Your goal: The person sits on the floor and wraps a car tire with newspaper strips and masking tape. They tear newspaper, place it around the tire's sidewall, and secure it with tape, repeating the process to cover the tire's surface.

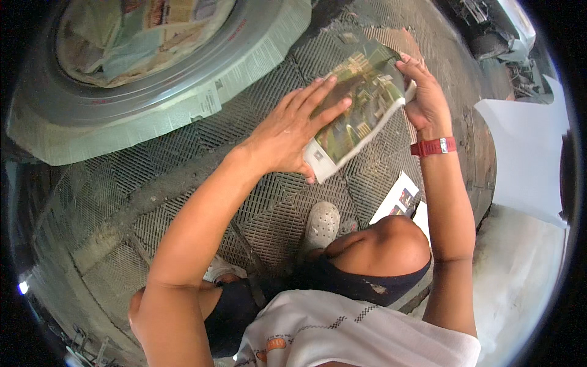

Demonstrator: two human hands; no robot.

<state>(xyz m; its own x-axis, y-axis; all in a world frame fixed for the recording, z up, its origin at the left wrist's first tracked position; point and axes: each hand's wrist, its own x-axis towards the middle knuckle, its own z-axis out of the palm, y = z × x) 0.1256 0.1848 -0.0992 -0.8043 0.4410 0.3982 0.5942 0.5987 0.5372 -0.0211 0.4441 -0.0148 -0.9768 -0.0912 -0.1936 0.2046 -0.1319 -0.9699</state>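
A folded sheet of printed paper (361, 107), like a newspaper or magazine page with a green and brown picture, is held at a slant above the floor. My left hand (287, 131) lies across its left part, fingers stretched over the printed face and thumb at the lower edge. At the far right corner, my right hand (423, 92) grips the paper between thumb and fingers; some of those fingers are hidden behind it. A red band circles my right wrist. Up to the left is a large grey ring (257, 40), its centre covered with newspaper (131, 43).
Paper strips (202, 110) run along the grey ring's outer edge. Ridged matting (202, 153) covers the floor. More printed paper (397, 196) lies by my right knee. A white curved panel (526, 153) stands at the right, and vehicle parts (489, 27) sit at the upper right.
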